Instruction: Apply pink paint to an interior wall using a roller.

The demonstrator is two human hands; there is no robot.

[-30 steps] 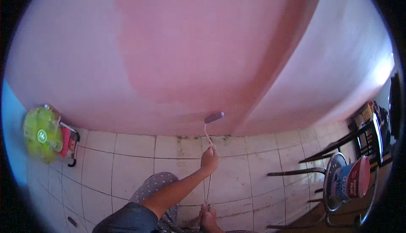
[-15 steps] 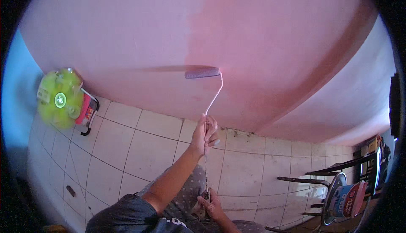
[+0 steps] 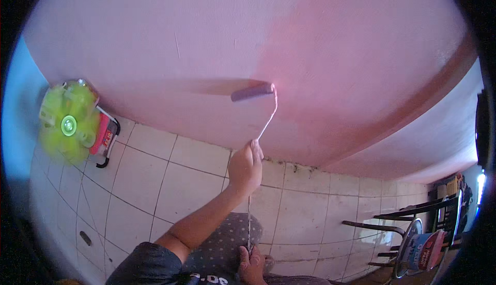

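A paint roller (image 3: 252, 92) with a pale lilac, fuzzy sleeve is held up before the wall (image 3: 155, 37), and its shadow falls to the left. Whether the sleeve touches the wall I cannot tell. My left hand (image 3: 246, 165) is closed around the upper part of the long, thin pole, just below the bent wire frame (image 3: 268, 119). Lower down, near my knee, my right hand (image 3: 251, 265) grips the pole's bottom end. Pale lilac covers the wall's left side; a deeper pink patch (image 3: 310, 52) lies to the right.
A green fan (image 3: 68, 126) stands at the left beside a red-and-white box (image 3: 106, 134). On the right, a paint bucket (image 3: 421, 251) rests on a chair (image 3: 403, 233). White tiles (image 3: 305, 207) cover the floor, where a small dark object (image 3: 85, 238) and a thin cord lie.
The roller now tilts more, its left end lower, and sits slightly farther right. My left hand has turned, its back now showing. The view has shifted a little.
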